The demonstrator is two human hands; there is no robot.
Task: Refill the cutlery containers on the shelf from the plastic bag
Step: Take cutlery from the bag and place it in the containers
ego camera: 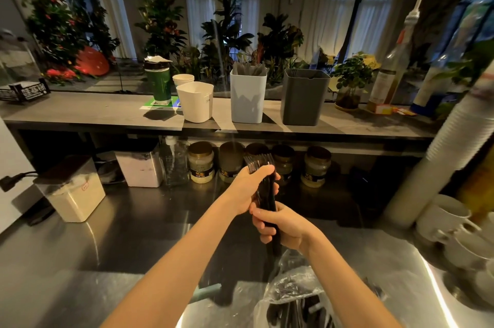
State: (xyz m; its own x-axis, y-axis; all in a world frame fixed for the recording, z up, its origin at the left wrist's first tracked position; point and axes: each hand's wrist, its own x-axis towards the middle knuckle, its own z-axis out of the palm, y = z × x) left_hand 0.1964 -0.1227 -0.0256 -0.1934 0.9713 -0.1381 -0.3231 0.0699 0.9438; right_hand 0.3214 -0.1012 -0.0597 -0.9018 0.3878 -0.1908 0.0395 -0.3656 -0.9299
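Observation:
A bundle of black plastic forks point(263, 188) stands upright over the steel counter, tines up. My left hand point(247, 190) grips its upper part and my right hand point(280, 226) grips the handles below. Under my right forearm lies a clear plastic bag point(291, 290) with more black cutlery inside. On the grey shelf point(107, 116) stand three containers: a white one point(195, 102), a pale blue one point(247, 96) holding wrapped cutlery, and a dark grey one point(304, 98) whose contents are hidden.
A green cup point(158, 82) and paper cups stand left of the white container. Jars point(201, 162) and storage boxes point(72, 191) sit under the shelf. A tall stack of paper cups point(449, 156), a pump bottle point(393, 66) and white mugs point(449, 223) crowd the right side.

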